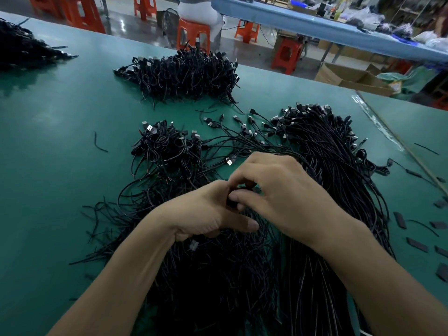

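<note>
My left hand and my right hand meet over a big heap of black USB cables on a green table. Between their fingertips both hands pinch a small black cable bundle; most of it is hidden by the fingers. A long straight sheaf of cables runs under my right wrist, its USB plugs pointing away from me. A coiled pile of cables lies just beyond my left hand.
A larger coiled cable pile sits further back, and another at the far left. Loose plugs and short black strips lie at the right. Orange stools, cardboard boxes and a seated person are beyond the table's edge.
</note>
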The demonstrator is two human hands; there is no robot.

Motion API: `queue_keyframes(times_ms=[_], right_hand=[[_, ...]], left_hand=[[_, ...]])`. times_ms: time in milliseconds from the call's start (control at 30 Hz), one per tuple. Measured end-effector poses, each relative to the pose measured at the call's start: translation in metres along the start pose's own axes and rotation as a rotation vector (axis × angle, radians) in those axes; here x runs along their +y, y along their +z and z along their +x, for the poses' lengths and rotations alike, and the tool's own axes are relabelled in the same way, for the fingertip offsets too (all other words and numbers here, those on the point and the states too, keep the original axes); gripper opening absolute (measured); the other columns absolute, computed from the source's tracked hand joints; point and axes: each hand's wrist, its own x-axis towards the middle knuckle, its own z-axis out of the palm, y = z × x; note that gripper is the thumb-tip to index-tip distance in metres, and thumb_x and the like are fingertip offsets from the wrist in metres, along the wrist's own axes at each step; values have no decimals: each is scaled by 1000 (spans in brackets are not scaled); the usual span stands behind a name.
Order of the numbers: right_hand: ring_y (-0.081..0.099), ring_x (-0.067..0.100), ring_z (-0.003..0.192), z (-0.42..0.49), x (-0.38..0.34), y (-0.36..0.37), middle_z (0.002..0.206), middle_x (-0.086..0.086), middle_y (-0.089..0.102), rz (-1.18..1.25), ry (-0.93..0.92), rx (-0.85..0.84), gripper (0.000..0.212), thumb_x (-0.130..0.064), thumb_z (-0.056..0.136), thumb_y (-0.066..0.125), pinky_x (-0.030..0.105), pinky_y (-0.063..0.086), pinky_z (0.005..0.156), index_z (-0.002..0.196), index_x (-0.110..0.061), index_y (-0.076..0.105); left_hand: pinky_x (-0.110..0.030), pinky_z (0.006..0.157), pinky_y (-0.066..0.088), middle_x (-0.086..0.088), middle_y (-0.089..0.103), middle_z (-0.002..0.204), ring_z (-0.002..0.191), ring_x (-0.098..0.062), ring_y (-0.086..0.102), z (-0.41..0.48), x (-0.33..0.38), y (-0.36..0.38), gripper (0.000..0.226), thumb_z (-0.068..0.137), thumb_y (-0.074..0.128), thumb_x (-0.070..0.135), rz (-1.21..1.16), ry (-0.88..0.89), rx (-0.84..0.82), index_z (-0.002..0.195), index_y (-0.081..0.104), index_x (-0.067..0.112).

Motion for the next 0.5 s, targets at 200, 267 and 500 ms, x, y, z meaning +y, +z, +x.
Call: queue_keyframes(times_ms=[200, 267, 500], right_hand=[[54, 19, 95, 1, -8, 1, 99, -5, 60, -228, -124, -32, 10, -27, 95, 63, 43, 54, 74, 95, -19, 68], [51, 18, 97, 3, -5, 3, 101, -4, 56, -225, -93, -28, 15, -30, 97, 56, 40, 53, 76, 98, -18, 64], [51, 13, 90, 2, 11, 20, 97, -5, 53, -31, 92, 288, 12, -25, 97, 57, 30, 48, 75, 96, -16, 64]], left_hand=[[-20, 39, 23, 1, 36, 58, 45, -11, 25, -1, 0, -2, 23, 92, 69, 5, 64, 48, 38, 82, 51, -5], [-20, 40, 23, 1, 36, 60, 48, -10, 27, 0, 0, -2, 18, 94, 65, 7, 17, 36, 96, 79, 56, 6], [-24, 51, 31, 1, 43, 70, 59, -11, 39, 8, 2, 2, 16, 100, 35, 2, -510, 120, 232, 95, 48, 9]])
